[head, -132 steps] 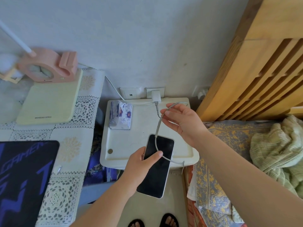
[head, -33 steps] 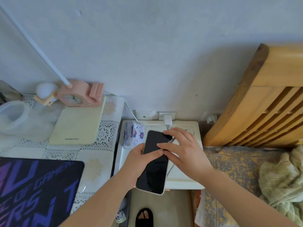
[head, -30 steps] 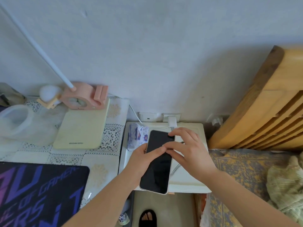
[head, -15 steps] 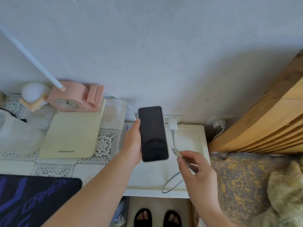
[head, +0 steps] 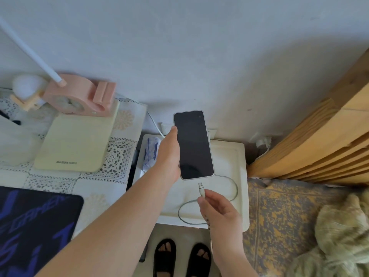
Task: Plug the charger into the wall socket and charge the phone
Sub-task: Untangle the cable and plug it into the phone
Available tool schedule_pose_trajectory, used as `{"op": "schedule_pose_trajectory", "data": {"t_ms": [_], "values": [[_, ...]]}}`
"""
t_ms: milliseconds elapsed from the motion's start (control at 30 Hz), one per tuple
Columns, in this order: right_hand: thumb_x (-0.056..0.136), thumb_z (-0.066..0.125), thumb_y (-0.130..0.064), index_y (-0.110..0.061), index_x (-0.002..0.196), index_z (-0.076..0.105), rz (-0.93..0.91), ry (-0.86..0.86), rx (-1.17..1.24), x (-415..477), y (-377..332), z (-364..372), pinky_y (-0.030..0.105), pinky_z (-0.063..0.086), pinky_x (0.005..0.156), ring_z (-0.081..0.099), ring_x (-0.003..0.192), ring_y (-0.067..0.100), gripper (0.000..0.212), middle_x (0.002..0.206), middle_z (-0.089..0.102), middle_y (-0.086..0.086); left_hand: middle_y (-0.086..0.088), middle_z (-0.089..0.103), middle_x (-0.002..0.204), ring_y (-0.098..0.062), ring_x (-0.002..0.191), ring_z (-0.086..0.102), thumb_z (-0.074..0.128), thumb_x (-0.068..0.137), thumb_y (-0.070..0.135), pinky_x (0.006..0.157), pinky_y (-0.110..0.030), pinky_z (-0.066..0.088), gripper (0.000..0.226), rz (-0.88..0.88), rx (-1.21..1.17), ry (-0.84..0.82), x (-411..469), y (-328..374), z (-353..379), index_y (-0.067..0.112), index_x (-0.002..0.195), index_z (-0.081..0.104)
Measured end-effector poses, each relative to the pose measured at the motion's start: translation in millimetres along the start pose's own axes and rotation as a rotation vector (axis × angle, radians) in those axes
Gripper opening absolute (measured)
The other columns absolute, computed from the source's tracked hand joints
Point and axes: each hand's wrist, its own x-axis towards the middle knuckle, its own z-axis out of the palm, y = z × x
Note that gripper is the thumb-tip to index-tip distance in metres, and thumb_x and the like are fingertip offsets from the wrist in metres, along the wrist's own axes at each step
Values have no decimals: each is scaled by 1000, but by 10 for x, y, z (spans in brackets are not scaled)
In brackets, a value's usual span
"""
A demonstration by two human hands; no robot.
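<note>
- Two hands show. The left hand [head: 168, 154] has its grip around the side of one phone [head: 192, 144], and holds it up in front of the wall with the dark screen facing the camera.
- The right hand [head: 219, 211] pinches one white cable [head: 235, 188] just behind its plug [head: 201, 188]. The plug tip points up at the bottom edge of the phone. It is very near but not in.
- One loop of the cable lies on the white stand [head: 238, 156] under the hands and runs back up behind the phone.
- One socket plate [head: 212, 133] peeks out on the wall behind the phone. The charger block is hidden by the phone, so I cannot tell if it is in.
- One more plug [head: 263, 142] sits in the wall to the right, by the wooden bed frame [head: 319, 144].
- One small tissue pack [head: 150, 152] lies on the left part of the stand, partly behind the left arm.
- Two feet in black sandals [head: 182, 256] stand on the floor below the stand.
- On the left is a desk [head: 119, 156] with a white lace cloth. On it sit one pale yellow pad [head: 77, 140], one pink clock [head: 77, 98] and one dark mat [head: 34, 226] with blue letters.
- The wall is plain and pale grey.
- On the right is a bed with a yellow and grey sheet [head: 279, 216] and one crumpled green blanket [head: 343, 232].
</note>
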Motion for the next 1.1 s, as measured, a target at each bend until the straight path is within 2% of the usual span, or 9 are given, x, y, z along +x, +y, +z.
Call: {"op": "schedule_pose_trajectory", "data": {"t_ms": [167,400,533,600,767,833,900,933,1100], "values": [[75,77,-16,-35,84,75,0,14,64,17,-24,16,26,51,76,64,69,6,21,74,73,-8,-2,70,122,-27,114,64,46,94,52,106,-50,45,43,-13,31,-5,-10,-38,80,23,118,65],[75,78,-13,-28,83,75,25,37,135,40,-8,49,31,52,81,63,74,16,17,82,72,3,-1,73,116,-25,106,68,43,95,53,100,-47,50,41,-16,46,-9,-32,-37,106,23,114,66],[74,78,-14,-30,83,75,29,43,140,32,24,83,32,53,83,64,77,17,18,82,73,1,1,75,107,-20,89,71,41,95,54,63,-31,53,40,-5,96,-21,-34,-26,84,26,108,68],[74,78,-16,-32,83,75,27,51,131,24,45,96,31,53,80,64,77,17,19,79,73,-4,2,75,102,-19,84,72,41,95,54,56,-27,50,41,-1,123,-25,-43,-22,74,27,107,68],[73,78,-22,-36,87,74,21,45,121,12,45,138,30,52,78,66,81,17,20,81,74,-5,1,75,108,-20,91,72,42,95,55,63,-31,53,43,-8,106,-22,-50,-22,50,26,114,67],[73,79,-22,-36,86,74,29,53,125,23,42,151,32,53,80,67,83,18,20,82,75,-5,0,75,111,-23,97,71,43,94,55,79,-39,57,43,-17,101,-23,-45,-43,41,26,115,68],[72,80,-22,-36,86,74,37,59,132,24,41,158,32,53,80,68,83,20,20,84,75,-4,-2,75,112,-27,103,70,44,93,56,97,-48,52,44,-26,101,-25,-37,-62,35,24,113,68],[72,80,-22,-36,86,74,40,57,136,20,41,159,31,53,77,67,81,19,21,84,74,-3,-2,75,112,-28,104,70,45,92,56,100,-49,50,45,-27,106,-23,-36,-66,34,24,113,68],[70,81,-24,-39,84,74,46,94,141,6,72,138,26,49,69,67,73,15,22,79,75,-5,-4,74,114,-28,106,69,44,92,57,101,-49,49,47,-26,155,-35,-68,-98,61,23,113,68]]}}
